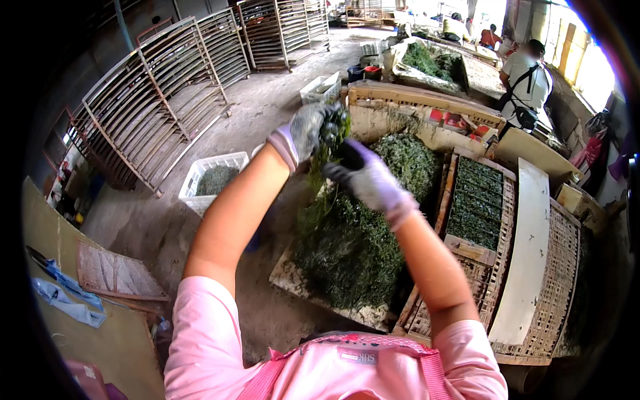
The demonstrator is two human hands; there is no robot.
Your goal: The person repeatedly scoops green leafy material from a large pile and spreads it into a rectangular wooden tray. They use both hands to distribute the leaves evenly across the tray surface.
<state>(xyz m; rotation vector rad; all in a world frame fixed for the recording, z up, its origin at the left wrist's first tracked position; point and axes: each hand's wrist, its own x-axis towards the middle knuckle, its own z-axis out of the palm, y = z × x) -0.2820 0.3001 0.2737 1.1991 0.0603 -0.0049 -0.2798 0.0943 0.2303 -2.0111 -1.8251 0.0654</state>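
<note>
Both of my hands wear pale work gloves with dark fingers and palms. My left hand [311, 131] is raised and closed on a clump of wet green seaweed [320, 165], whose strands hang down. Just to the right, my right hand [365, 175] has its blurred fingers bent beside the hanging strands; whether they touch them I cannot tell. Below lies a large heap of dark green seaweed [355, 250] on a worn board. Right of the heap, a wooden frame holds a flat layer of seaweed [475, 200] on a woven bamboo mat [555, 280], with a long pale board [525, 250] across the mat.
A white plastic crate [197, 200] with green bits stands on the floor at left, and another crate [320, 89] is farther back. Slatted racks [160, 95] line the left side. A person in a white shirt [527, 82] stands at back right near another seaweed pile [425, 60].
</note>
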